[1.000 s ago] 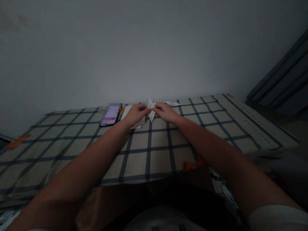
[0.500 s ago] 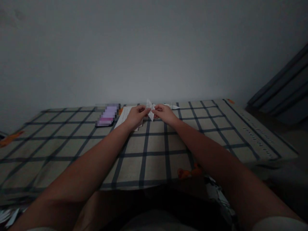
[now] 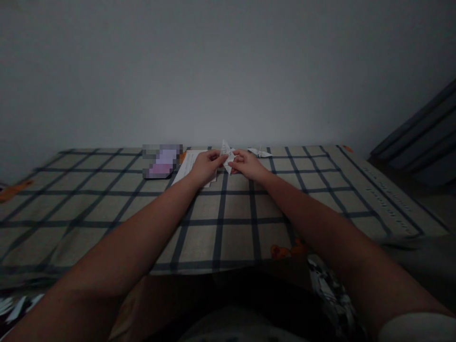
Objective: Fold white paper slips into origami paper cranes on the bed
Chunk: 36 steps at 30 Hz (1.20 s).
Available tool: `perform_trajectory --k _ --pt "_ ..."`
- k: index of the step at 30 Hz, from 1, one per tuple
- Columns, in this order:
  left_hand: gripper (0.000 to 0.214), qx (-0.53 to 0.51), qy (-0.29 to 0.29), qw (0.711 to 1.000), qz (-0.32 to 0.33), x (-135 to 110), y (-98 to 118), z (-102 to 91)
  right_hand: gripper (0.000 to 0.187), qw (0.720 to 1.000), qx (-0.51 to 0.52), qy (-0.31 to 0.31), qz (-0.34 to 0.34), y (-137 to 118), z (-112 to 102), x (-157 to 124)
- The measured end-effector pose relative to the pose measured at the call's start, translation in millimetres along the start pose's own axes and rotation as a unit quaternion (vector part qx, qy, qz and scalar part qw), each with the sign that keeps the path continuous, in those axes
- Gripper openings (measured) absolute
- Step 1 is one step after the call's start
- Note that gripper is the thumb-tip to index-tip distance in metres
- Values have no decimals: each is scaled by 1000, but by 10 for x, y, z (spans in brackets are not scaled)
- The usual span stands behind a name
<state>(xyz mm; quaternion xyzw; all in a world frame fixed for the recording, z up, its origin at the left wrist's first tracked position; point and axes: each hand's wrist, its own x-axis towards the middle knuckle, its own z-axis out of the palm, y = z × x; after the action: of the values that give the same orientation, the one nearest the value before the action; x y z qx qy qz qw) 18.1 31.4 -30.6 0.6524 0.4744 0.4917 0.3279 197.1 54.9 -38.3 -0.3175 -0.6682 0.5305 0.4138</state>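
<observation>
Your left hand (image 3: 206, 167) and right hand (image 3: 248, 166) each keep a narrow grip on the folded paper (image 3: 225, 148) between them, long axis crossing the hand-to-hand line, right of the printed sheets (image 3: 185, 167).

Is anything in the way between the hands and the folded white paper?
No, nothing visible is: the left hand and the right hand both hold the folded white paper directly, over the checked cloth.

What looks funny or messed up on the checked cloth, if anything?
The phone-like thing looks odd: blocky squares cover its screen and spread past its edge. The papers by the left hand don't line up. I see no spill.
</observation>
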Motion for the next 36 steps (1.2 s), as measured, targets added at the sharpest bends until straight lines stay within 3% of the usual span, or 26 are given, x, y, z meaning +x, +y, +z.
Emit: perform_trajectory --k 4,8,17,25,32,36 --pt "30 4 9 1000 29 -10 15 19 24 999 -31 3 2 -62 8 -40" --pt "26 -28 11 999 24 -25 12 46 6 999 -43 26 -6 -114 24 -55" --pt "30 -82 -14 996 -15 -67 46 72 13 995 -82 43 -42 -145 -34 -73" --pt "33 -184 -38 981 -50 -44 63 82 10 995 -55 72 -30 -193 -33 -56" --pt "31 -152 -19 987 -58 -49 52 93 9 997 -55 53 -11 -235 -42 -89" --pt "27 -216 -31 974 -63 -54 79 95 10 997 -50 59 -18 -227 -64 -80"
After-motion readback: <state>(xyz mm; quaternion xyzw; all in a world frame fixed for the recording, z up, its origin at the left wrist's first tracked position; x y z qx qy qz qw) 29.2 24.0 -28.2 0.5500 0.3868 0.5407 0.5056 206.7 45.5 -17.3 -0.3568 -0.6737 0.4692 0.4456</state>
